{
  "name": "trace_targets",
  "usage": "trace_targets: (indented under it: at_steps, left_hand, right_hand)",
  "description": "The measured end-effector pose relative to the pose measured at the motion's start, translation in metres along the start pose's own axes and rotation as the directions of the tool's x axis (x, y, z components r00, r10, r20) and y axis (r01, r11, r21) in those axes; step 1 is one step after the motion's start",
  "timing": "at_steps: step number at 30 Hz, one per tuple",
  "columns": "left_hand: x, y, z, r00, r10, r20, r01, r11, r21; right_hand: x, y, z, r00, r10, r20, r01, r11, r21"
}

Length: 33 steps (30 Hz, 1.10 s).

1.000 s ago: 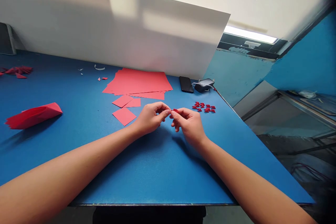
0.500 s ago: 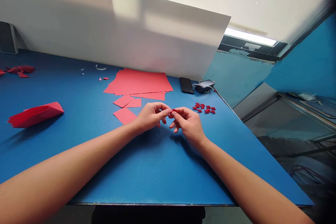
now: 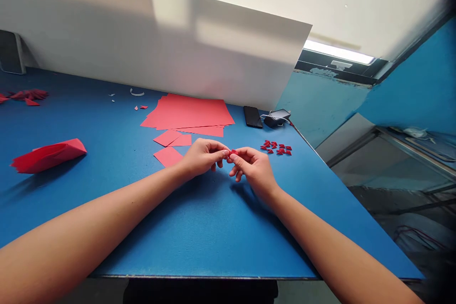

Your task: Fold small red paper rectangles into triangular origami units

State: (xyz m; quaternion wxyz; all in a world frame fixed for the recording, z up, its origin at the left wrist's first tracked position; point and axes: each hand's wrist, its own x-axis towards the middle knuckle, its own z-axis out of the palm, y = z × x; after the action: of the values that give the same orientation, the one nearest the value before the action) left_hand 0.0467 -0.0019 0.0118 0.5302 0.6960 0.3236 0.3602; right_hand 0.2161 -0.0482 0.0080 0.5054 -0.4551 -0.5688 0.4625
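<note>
left hand (image 3: 204, 156): curled shut, fingertips pinch tiny red paper bit (image 3: 232, 152) | right hand (image 3: 253, 166): curled, pinches it too | bit: between hands, left of small red paper pile (image 3: 276, 147) | arms (image 3: 107, 204): reach forward over blue table (image 3: 117, 242)

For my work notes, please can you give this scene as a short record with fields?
Left hand: fingertips at the small folded red paper piece
Right hand: fingertips pinching that piece
Nearby: small folded red paper triangles, right of the hands; cut red paper squares, left
Rest: stack of red paper sheets; black smartphone; folded red paper bundle; blue table
</note>
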Motion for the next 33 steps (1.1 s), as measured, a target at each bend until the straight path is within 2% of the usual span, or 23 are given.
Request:
trace_targets:
  at_steps: [3,6,11,17,21,28,33]
  left_hand:
    - [0.000,0.001,0.000,1.000,-0.002,0.001,0.002,1.000,0.026]
    - [0.000,0.001,-0.001,1.000,-0.017,0.026,0.018,0.999,-0.031]
    - [-0.002,0.000,-0.001,0.999,-0.002,0.054,0.008,0.992,-0.126]
    - [-0.004,0.005,0.003,0.997,-0.055,0.046,0.060,0.991,-0.116]
    - [-0.004,0.004,0.004,0.996,-0.087,0.021,0.088,0.990,-0.112]
    - [-0.001,-0.005,0.002,0.995,-0.104,-0.011,0.099,0.970,-0.222]
    - [-0.001,-0.007,0.004,0.996,-0.091,-0.009,0.087,0.971,-0.223]
  right_hand:
    - [0.000,0.000,-0.001,1.000,-0.002,-0.013,0.002,0.999,-0.051]
    - [0.001,0.000,-0.002,1.000,0.006,-0.015,-0.007,0.997,-0.078]
    - [0.003,0.001,-0.001,0.999,0.049,-0.001,-0.049,0.999,-0.022]
    - [0.003,0.001,-0.002,0.999,0.047,-0.021,-0.047,0.999,0.018]
    - [0.003,0.001,-0.003,1.000,0.028,0.007,-0.028,0.999,0.030]
    - [0.004,0.003,-0.007,0.995,0.000,0.102,-0.007,0.998,0.065]
    - [0.006,0.003,-0.008,0.999,-0.049,0.020,0.050,0.998,-0.048]
